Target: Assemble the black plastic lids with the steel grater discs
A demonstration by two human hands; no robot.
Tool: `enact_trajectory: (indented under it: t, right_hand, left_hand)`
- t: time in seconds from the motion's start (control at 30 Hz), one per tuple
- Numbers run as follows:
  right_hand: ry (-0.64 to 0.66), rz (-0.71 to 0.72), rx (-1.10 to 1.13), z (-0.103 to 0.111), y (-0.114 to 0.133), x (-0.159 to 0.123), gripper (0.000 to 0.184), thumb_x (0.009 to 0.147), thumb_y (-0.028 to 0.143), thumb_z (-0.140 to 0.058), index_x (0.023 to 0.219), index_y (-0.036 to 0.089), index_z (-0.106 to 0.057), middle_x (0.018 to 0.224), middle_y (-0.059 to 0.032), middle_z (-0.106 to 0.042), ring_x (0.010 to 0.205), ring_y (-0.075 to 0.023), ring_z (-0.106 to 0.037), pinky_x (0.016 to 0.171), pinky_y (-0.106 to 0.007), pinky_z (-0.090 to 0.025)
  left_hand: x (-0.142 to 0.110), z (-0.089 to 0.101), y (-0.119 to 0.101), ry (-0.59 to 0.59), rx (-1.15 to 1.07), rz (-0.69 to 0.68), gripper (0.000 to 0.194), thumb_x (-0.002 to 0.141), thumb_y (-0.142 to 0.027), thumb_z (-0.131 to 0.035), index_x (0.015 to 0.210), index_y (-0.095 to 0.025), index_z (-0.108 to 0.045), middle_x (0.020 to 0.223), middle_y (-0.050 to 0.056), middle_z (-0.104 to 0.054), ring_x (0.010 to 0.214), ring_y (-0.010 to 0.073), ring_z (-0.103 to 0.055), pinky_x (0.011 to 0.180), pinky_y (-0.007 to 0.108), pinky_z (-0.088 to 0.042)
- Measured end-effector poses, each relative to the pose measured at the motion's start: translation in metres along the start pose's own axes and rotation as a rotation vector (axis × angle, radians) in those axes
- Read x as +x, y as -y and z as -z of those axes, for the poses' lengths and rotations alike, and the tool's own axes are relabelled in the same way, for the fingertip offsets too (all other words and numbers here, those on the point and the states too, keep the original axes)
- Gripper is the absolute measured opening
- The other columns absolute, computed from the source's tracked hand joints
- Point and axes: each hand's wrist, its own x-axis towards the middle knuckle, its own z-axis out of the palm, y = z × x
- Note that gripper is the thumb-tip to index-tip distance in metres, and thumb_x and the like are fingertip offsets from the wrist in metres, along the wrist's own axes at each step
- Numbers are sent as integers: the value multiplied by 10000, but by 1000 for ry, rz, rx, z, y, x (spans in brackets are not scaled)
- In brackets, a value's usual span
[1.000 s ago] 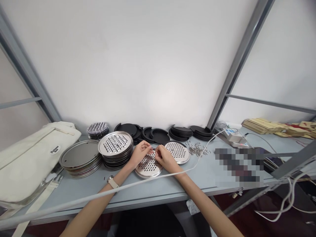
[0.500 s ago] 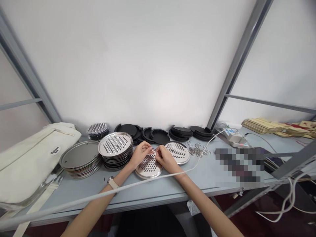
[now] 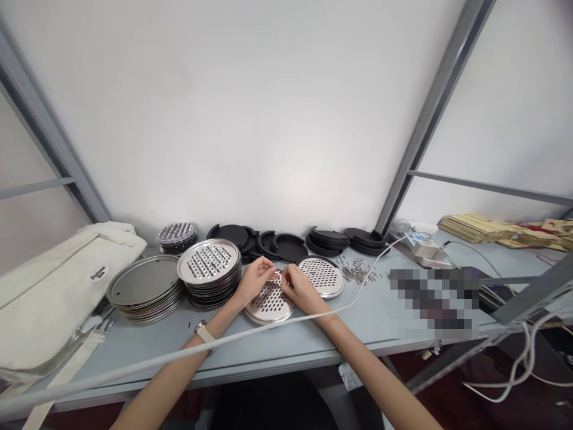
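A round metal grater plate (image 3: 270, 309) with rows of slots lies on the table in front of me. Over its far part, my left hand (image 3: 256, 279) has its fingers drawn together and bent toward the right. Facing it, my right hand (image 3: 298, 286) is closed in a pinch above the plate's right side. Whatever is between the fingertips of either hand is too small to make out. Just right of my right hand lies a second grater plate (image 3: 321, 275). Small bent wire hooks (image 3: 358, 272) are scattered beyond it.
Left of my hands stand a stack of grater plates (image 3: 210, 263) and a stack of plain metal discs (image 3: 145, 280). Black round parts (image 3: 290, 246) line the wall. A white cable (image 3: 179, 353) crosses in front of my forearms. A cream bag (image 3: 58, 286) sits far left.
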Motion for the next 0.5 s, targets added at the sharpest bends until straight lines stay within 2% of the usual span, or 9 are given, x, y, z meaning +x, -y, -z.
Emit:
enact_trajectory:
  t: [0.5]
  right_hand:
    - [9,-8,40,0,-2,-1,119,790,102,-442,760,217,-432,745,8,-463,685,-158,-459,614,-269,-366]
  left_hand:
    - [-2,-1,-3,11,25,-10,252,784,-382,-682,817,-168,-553,760,9,-625,740,168,-668,736,313,-549]
